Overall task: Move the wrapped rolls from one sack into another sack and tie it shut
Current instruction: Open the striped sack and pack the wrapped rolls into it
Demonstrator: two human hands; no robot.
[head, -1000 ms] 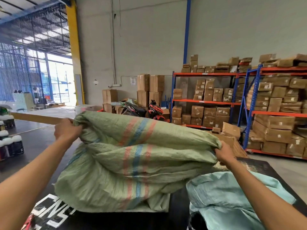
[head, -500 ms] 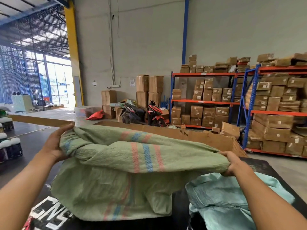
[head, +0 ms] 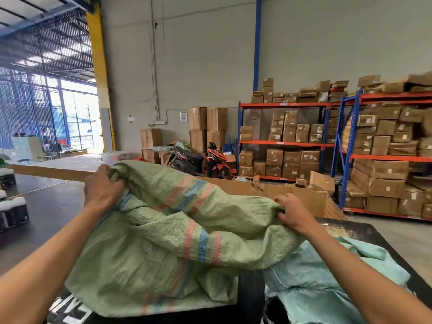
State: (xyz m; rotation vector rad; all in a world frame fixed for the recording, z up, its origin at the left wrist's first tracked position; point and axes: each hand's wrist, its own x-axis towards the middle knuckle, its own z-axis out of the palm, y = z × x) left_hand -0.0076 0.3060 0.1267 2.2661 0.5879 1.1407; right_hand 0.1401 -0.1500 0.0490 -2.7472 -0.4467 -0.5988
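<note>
At frame centre, the left hand and right hand each grip bunched edges of the green striped woven sack; a pale teal sack lies lower right.

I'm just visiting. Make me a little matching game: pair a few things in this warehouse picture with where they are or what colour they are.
Things:
1. green sack
2. pale blue sack
3. motorbike
4. cartons

Descriptions:
A. on the orange and blue racks
B. parked by the back wall
C. gripped by left hand and right hand
D. lying low, at the right

Pairs: 1-C, 2-D, 3-B, 4-A
</note>
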